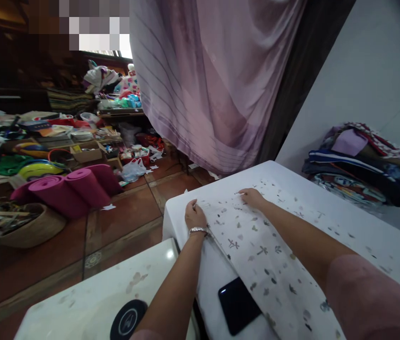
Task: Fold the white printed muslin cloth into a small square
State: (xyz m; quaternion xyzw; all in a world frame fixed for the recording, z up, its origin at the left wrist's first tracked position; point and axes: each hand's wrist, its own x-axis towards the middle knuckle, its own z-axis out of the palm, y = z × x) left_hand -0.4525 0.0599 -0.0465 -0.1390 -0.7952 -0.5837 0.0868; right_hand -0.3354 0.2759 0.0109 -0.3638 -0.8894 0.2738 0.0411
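A long folded piece of white cloth (253, 245), printed with small grey and brown plant motifs, lies over a white-covered surface. My left hand (195, 216), with a silver bracelet at the wrist, is closed at the cloth's far left corner, its fingers curled. Along the far edge, my right hand (252, 198) pinches the same cloth between thumb and fingers. Beside the cloth's near left side lies a black phone (239, 304), screen up, partly bordered by the fabric edge.
A pale tabletop (90, 302) at lower left carries a round black disc (128, 318). Folded clothes (359, 165) are stacked at right by the wall. A pinkish-purple curtain (217, 85) hangs ahead. Rolled magenta mats (68, 189) and clutter cover the floor at left.
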